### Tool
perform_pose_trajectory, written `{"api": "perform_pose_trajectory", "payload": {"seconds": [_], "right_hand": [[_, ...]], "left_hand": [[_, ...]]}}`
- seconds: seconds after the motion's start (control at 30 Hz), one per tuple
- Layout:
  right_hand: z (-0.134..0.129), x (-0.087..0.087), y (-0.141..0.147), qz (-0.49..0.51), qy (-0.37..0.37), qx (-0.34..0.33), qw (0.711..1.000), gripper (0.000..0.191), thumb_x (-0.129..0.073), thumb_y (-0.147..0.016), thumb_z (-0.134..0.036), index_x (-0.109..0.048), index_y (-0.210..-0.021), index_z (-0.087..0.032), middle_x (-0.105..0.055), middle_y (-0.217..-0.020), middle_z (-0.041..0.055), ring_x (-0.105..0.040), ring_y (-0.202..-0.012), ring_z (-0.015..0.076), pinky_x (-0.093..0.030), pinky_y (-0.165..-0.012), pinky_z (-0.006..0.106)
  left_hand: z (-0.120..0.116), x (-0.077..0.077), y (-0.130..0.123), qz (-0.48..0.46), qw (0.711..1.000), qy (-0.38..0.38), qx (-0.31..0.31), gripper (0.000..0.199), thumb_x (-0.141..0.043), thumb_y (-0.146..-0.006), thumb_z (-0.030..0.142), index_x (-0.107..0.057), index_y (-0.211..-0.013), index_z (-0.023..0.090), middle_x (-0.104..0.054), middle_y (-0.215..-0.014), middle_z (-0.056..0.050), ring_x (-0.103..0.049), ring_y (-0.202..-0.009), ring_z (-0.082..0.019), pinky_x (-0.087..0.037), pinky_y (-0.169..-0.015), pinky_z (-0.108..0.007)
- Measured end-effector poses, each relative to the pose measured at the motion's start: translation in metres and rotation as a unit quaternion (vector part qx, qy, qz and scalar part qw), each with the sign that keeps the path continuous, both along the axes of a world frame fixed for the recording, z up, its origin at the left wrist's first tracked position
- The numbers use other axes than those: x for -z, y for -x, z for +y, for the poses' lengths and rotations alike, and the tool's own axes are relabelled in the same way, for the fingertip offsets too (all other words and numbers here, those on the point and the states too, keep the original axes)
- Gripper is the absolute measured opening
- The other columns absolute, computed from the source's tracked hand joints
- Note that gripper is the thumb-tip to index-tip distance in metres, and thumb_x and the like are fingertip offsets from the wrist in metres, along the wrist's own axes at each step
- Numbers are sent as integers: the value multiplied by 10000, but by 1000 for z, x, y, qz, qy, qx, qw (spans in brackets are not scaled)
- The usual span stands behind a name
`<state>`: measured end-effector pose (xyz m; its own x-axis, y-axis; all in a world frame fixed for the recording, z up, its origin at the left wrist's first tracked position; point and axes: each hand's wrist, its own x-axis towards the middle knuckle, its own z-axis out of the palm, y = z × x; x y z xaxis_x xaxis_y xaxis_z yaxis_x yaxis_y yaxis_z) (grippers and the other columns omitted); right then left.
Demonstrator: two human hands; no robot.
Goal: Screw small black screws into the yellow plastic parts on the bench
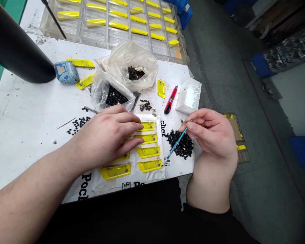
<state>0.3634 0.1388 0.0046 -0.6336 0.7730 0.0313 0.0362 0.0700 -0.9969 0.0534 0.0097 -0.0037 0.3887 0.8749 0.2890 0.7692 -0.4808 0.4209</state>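
noting my right hand (209, 137) closed in a pinch on a slim blue pick (177, 143), held over a heap of black plastic pieces (185, 145); my left hand (106, 135) lies open, fingers on yellow plastic parts (148, 152) laid out on a white printed sheet (160, 149).

Assembly workshop, yellow parts (149, 166) on workbench (22, 112)

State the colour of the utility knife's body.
The utility knife is red, best seen in the head view.
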Motion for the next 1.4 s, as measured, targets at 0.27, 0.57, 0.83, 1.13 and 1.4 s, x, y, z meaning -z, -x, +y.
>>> {"api": "perform_pose_trajectory", "payload": {"seconds": [0.27, 0.57, 0.83, 1.13, 1.4], "right_hand": [[0, 3, -2, -34, -10, -1, 999, 155, -892, -991, -319, -808, -1087, -231, -802, -900, 62, -615, -601, 124, -481, -524, 229], [-2, -2, 2, -5, -10, 4, 1000, 140, -894, -985, -263, -816, -1087, -210, -802, -888, 86, -616, -597, 114, -481, -524, 206], [0, 2, -1, -21, -7, -9, 1000, 119, -872, -1010, -242, -812, -1113, -232, -807, -924, 71, -635, -640, 118, -504, -562, 204], [1, 3, -1, -16, -23, -7, 1000, 123, -867, -1013, -234, -803, -1118, -227, -812, -930, 59, -621, -626, 102, -505, -568, 188], [1, 3, -2, -21, -41, -5, 999, 116, -880, -1002, -240, -802, -1088, -233, -811, -927, 46, -627, -630, 105, -517, -576, 200]], "left_hand": [[-1, -1, 0, -8, 1000, 13, -4, 350, -620, -1092, 459, -817, -1241, 211, -790, -1271, -82, -674, -1110, -298, -566, -971, -459], [0, 0, 0, -1, 1000, 3, 2, 368, -599, -1104, 462, -819, -1231, 195, -793, -1257, -80, -672, -1093, -290, -576, -967, -463], [0, -1, -1, 0, 1000, -5, 2, 364, -601, -1105, 452, -822, -1210, 183, -794, -1247, -84, -671, -1074, -287, -580, -940, -455], [0, 1, -1, -3, 1000, -8, 1, 352, -614, -1100, 448, -818, -1214, 184, -794, -1248, -72, -671, -1083, -291, -573, -950, -452], [-1, 0, 0, 1, 1000, -8, 1, 353, -612, -1102, 446, -819, -1212, 182, -795, -1248, -69, -673, -1081, -290, -571, -951, -452]]}}
